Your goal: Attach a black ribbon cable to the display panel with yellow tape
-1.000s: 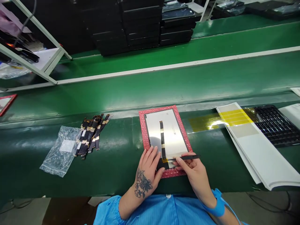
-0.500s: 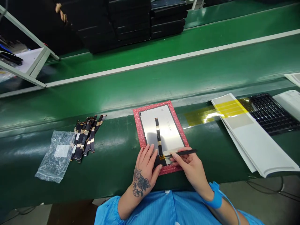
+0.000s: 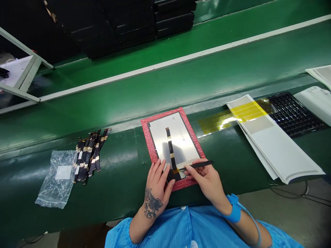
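Observation:
A display panel (image 3: 161, 129) lies silver side up on a pink bubble-wrap sheet (image 3: 147, 136). Along the panel runs a black flex cable (image 3: 170, 147) with gold bands, its near end under a small piece of yellow tape (image 3: 176, 171). My left hand (image 3: 158, 179) rests flat on the panel's lower left edge, fingers stretched out, holding nothing. In my right hand (image 3: 204, 175) is a pair of black tweezers (image 3: 199, 165), gripped between thumb and fingers. Their tip points left at the taped cable end; whether it touches cannot be made out.
Several flex cables (image 3: 89, 155) lie in a pile at left, beside a clear plastic bag (image 3: 58, 182). To the right are white sheets (image 3: 279, 148) with yellow tape strips (image 3: 216, 123) and a black tray (image 3: 294, 113). Black stacked boxes (image 3: 129, 20) stand at the back.
The whole view has shifted, so the bench things sit slightly further left. Both hands keep nearly the same places on the panel, the tweezers still at the cable's taped end.

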A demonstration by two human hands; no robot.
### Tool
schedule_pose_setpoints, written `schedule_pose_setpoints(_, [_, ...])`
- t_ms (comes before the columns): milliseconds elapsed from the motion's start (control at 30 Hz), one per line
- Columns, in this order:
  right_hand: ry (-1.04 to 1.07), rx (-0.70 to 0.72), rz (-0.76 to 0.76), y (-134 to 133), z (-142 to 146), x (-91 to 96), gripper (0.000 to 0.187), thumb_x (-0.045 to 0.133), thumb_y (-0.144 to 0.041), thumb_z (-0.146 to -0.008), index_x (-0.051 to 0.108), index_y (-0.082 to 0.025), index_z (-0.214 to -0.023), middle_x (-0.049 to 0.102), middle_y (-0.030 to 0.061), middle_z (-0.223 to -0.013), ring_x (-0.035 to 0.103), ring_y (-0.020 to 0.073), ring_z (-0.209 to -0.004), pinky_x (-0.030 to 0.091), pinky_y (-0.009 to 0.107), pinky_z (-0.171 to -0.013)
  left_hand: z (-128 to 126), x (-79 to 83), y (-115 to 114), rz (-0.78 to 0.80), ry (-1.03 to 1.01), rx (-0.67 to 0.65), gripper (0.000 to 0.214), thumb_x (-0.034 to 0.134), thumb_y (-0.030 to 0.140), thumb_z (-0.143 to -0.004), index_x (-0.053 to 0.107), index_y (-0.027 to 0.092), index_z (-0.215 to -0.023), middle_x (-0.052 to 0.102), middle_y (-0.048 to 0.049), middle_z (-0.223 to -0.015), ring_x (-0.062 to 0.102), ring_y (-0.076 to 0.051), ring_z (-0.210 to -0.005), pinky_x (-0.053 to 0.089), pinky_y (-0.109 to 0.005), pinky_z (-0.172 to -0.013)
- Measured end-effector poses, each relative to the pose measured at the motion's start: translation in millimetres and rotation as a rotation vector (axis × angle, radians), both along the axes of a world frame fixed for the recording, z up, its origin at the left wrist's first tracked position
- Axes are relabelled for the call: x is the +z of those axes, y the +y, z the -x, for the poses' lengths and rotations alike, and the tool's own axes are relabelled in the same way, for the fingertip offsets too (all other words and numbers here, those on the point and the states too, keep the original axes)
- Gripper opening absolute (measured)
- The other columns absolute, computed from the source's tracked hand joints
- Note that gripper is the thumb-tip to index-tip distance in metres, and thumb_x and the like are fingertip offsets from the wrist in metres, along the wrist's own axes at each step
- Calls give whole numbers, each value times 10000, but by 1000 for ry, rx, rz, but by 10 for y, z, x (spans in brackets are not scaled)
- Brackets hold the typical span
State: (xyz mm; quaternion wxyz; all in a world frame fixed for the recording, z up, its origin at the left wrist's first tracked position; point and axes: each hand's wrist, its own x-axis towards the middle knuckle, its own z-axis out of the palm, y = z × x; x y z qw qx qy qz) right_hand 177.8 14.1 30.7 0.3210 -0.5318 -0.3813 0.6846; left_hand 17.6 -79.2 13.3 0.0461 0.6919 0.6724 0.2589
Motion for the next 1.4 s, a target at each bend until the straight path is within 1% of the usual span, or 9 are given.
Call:
schedule_pose_setpoints(133, [6,-6,-2,-9,-1,-17,519,834,-525,-583,518,-192,-826,685,45,-728,681,236,-646,576,314,-585,-11,13,-19,-31,26,-12,396,492,205,-901,492,178,-1296,513,-133,-1334,398,-267,-1309,413,-496,-1036])
schedule_pose_setpoints(300, [-4,5,-29,-24,-2,-35,507,818,-529,-611,517,-187,-834,682,46,-726,684,238,-656,575,308,-591,-34,22,-37,-32,51,-43,326,515,172,-878,592,229,-1190,480,-123,-1360,386,-300,-1310,411,-542,-1016])
schedule_pose_setpoints(467, [-8,21,-54,-35,-10,-50,480,798,-523,-648,516,-190,-846,686,55,-756,688,246,-674,581,327,-617,-28,8,-43,-12,92,-57,351,536,183,-862,594,252,-1201,430,-106,-1413,367,-310,-1321,402,-548,-1024])
schedule_pose_setpoints(600, [-28,31,-84,-51,-7,-51,470,783,-527,-670,521,-186,-862,682,64,-777,689,248,-695,590,331,-633,-52,17,-38,-8,94,-41,336,525,186,-869,602,246,-1190,447,-111,-1399,366,-312,-1322,400,-554,-1021])
schedule_pose_setpoints(700, [-15,-16,-106,-55,-13,-44,475,778,-521,-682,507,-189,-885,667,50,-773,684,232,-698,599,305,-598,-82,28,-30,-12,85,-18,313,504,190,-881,613,240,-1171,461,-121,-1384,367,-314,-1322,400,-560,-1014])
schedule_pose_setpoints(833, [8,-81,-164,-55,-38,-37,435,767,-471,-725,494,-191,-917,647,29,-782,674,195,-690,603,270,-574,-93,31,-40,-3,92,-19,312,493,202,-891,608,242,-1178,451,-120,-1394,360,-313,-1328,394,-560,-1015])
schedule_pose_setpoints(1033, [56,-79,-235,-65,-54,-34,335,737,-399,-780,501,-194,-901,657,27,-794,669,168,-667,605,249,-588,-79,33,-81,37,118,-28,383,480,232,-901,527,209,-1280,423,-127,-1417,314,-317,-1354,381,-548,-1033])
schedule_pose_setpoints(1267, [64,-66,-272,-80,-68,-32,256,714,-346,-811,534,-192,-908,655,19,-764,665,154,-653,599,231,-605,-93,29,-105,51,129,-5,407,475,224,-906,485,198,-1312,418,-121,-1422,291,-304,-1366,353,-535,-1054])
schedule_pose_setpoints(1400, [83,-62,-298,-73,-78,-59,238,710,-336,-815,547,-188,-905,658,25,-770,665,158,-645,597,236,-609,-120,35,-115,73,115,24,421,463,229,-913,452,210,-1334,418,-100,-1428,282,-273,-1375,302,-509,-1091])
